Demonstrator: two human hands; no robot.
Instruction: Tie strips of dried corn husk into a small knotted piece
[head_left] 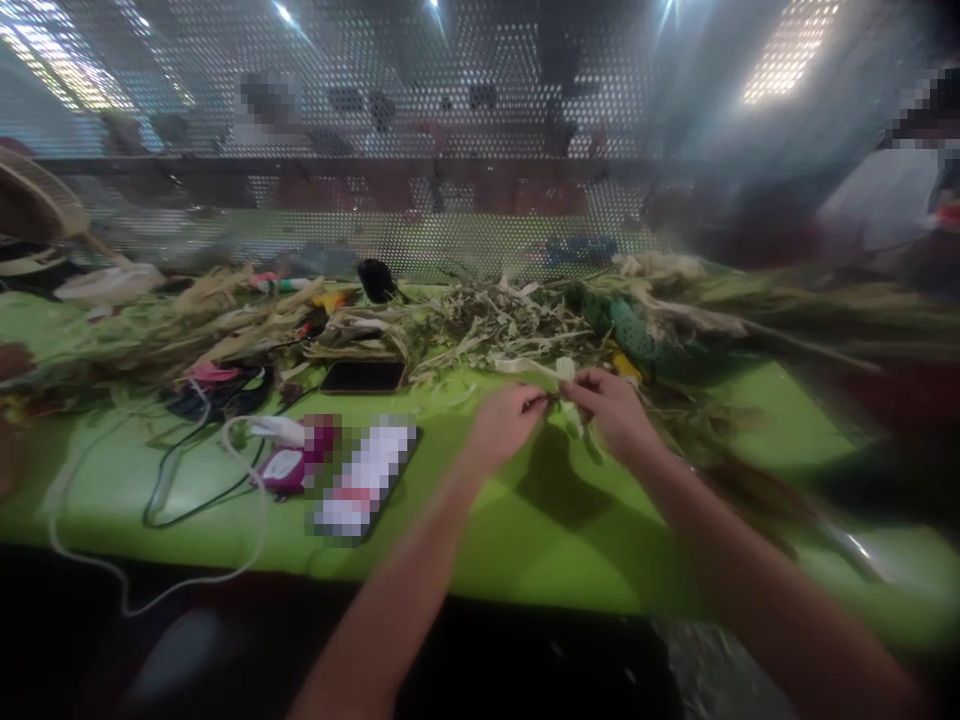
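My left hand point(504, 428) and my right hand point(611, 408) are close together above the green tabletop point(480, 550), a little right of the middle. Between them is a pale, flat strip of dried plant leaf or husk point(565, 369), whose lower end hangs below the fingers. The right thumb and fingers pinch this strip. My left fingertips are pressed together at a thin, dark part beside it, which looks like the same plant piece. Just beyond the hands lies a heap of dried plant strips point(510, 312).
A dark phone point(364, 376) and a blurred-out flat device point(367, 475) lie left of my hands. Beside them are a purple charger point(289, 470) and looping cables point(259, 510). Behind the heap sit a green mesh object point(637, 328) and a perforated screen point(480, 235). A person point(874, 200) is at right.
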